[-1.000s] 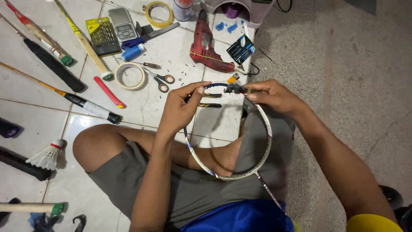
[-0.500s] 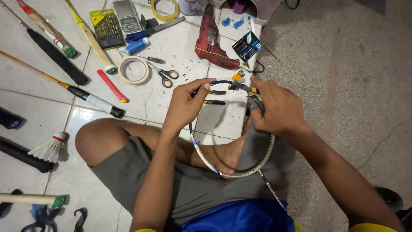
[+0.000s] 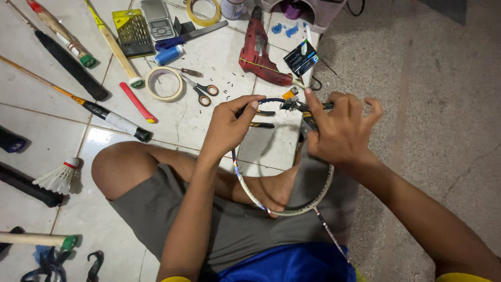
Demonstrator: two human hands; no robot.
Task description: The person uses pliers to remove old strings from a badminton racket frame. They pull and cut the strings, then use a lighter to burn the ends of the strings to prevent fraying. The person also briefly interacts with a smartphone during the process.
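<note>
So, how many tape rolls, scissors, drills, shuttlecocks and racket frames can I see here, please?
Tape rolls: 2
Scissors: 1
Drill: 1
Shuttlecock: 1
Racket frame: 1
Total: 6

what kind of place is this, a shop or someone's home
Most likely an informal racket repair spot on a home or small shop floor. The left hand and right hand hold an unstrung racket frame; a red drill, scissors and a shuttlecock lie on the tiled floor.
</note>
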